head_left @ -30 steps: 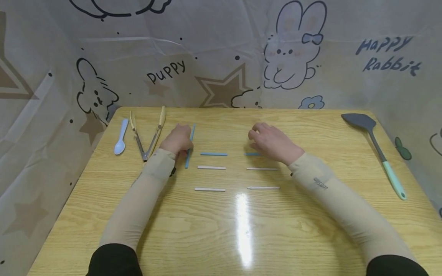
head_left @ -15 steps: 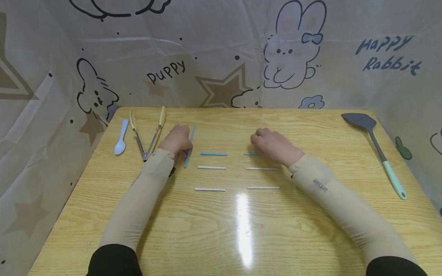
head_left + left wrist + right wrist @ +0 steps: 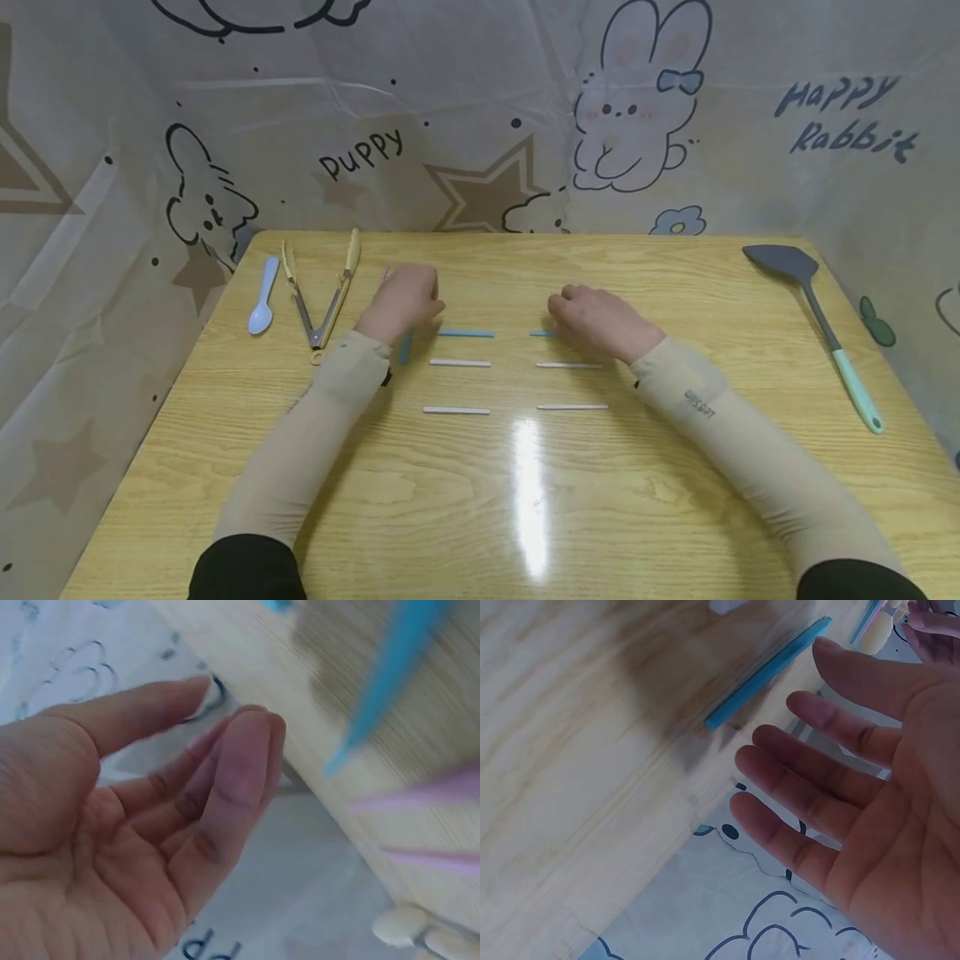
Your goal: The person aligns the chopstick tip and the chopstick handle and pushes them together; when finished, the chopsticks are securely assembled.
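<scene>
In the head view my left hand [image 3: 401, 302] is above the upright-lying blue stick [image 3: 406, 348] and hides most of it. The left wrist view shows its thumb and fingers loosely bent with a gap between them, holding nothing. Two pink sticks [image 3: 420, 791] lie beside a blue stick [image 3: 390, 675] there. My right hand [image 3: 606, 321] hovers over the right crosswise blue stick [image 3: 542, 333], covering part of it. In the right wrist view its fingers are relaxed and apart from the blue stick [image 3: 769, 673]. Another crosswise blue stick [image 3: 467, 333] lies between the hands.
Several pale sticks [image 3: 460, 363] lie in two columns nearer the front. At the left are a light-blue spoon [image 3: 261, 308] and spread tongs [image 3: 318, 337]. A grey turner [image 3: 806, 292] with a mint handle lies at the right. A printed cloth [image 3: 480, 108] hangs behind the table.
My left hand has moved off the lengthwise blue stick's side and shifted right, now covering its upper part. My right hand has shifted slightly right and toward the front.
</scene>
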`<action>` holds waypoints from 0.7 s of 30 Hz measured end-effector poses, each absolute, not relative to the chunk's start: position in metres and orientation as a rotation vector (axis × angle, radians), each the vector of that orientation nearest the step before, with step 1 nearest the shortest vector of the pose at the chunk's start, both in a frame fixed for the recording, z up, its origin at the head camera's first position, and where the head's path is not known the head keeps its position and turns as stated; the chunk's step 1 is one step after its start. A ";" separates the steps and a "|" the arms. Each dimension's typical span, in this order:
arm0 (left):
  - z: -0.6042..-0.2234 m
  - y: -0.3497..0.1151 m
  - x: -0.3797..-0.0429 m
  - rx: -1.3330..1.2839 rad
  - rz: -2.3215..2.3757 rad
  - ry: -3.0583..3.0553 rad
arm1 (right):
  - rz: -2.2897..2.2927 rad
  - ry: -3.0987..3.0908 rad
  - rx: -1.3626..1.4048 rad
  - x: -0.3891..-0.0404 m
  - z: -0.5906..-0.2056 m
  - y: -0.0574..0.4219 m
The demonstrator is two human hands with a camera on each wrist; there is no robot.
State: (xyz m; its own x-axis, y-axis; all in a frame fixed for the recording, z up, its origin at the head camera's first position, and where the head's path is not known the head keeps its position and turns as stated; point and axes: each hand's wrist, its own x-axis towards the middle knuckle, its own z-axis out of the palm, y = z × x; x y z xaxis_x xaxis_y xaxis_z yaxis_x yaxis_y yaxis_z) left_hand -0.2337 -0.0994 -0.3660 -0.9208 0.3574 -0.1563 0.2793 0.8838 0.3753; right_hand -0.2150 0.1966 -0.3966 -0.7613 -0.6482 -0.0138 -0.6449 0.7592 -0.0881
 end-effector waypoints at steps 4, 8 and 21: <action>-0.366 -0.084 -0.229 0.628 0.535 2.782 | -0.113 2.870 -1.013 -0.214 -0.397 0.197; -0.370 -0.074 -0.228 0.693 0.522 2.737 | -0.117 2.862 -1.009 -0.213 -0.397 0.198; -0.389 -0.069 -0.230 0.805 0.366 2.722 | -0.190 2.858 -1.099 -0.212 -0.401 0.196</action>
